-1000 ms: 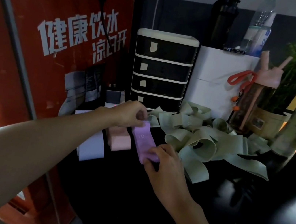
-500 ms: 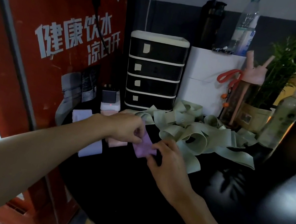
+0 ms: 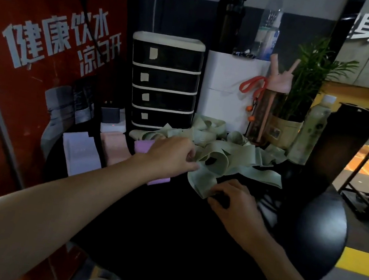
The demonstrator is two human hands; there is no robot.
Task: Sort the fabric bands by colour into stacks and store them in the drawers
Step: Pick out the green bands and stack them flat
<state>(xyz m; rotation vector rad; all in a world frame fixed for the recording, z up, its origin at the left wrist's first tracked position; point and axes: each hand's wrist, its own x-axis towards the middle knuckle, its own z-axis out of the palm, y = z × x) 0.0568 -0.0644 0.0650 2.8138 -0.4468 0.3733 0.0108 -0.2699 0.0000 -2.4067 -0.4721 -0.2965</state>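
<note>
Sorted at left sit the pale stack, pink stack and purple stack. My wrist crosses the purple one and could drag it askew. My left hand pinches a green band at the edge of the tangled pile. My right hand, fingers curled, pinches the band's near end. The drawers stand closed behind.

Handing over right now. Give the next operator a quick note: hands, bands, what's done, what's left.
Left hand pinches one green band; right hand grips its near end.
On the table, left to right: white stack, pink stack, purple stack, then the loose green pile.
Done: three colours stacked.
Left: fold and stack the green pile, then store everything in the drawer unit, all drawers closed.
</note>
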